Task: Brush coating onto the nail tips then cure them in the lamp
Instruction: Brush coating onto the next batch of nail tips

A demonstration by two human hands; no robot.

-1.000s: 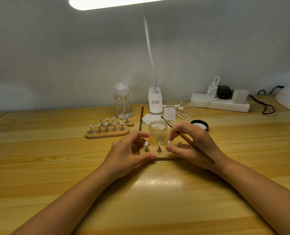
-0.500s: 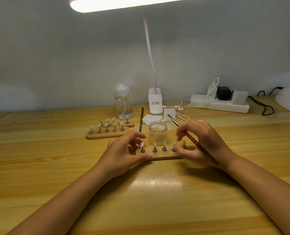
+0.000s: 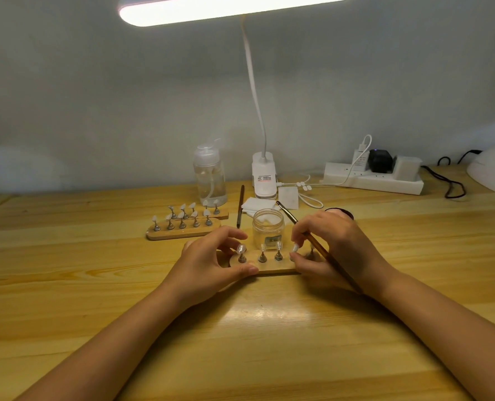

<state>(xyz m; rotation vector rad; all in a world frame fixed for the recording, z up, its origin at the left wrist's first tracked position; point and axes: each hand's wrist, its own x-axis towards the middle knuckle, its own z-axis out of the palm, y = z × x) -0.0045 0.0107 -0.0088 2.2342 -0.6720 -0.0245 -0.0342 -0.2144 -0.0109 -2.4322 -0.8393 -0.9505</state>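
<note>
Nail tips (image 3: 278,246) stand on a wooden holder (image 3: 269,267) at frame centre; I judge coating underway, curing undone. My left hand (image 3: 211,264) pinches the holder's left end; my right hand (image 3: 336,244) grips its right end, fingers clamping the brush (image 3: 321,250).

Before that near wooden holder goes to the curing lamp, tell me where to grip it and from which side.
Grip the wooden holder by its two short rounded ends, coming in from left and right, low against the table. The nail tips stand upright on pegs along its top, so a grasp from above would probably smear them. The left hand already grips one end.
</note>
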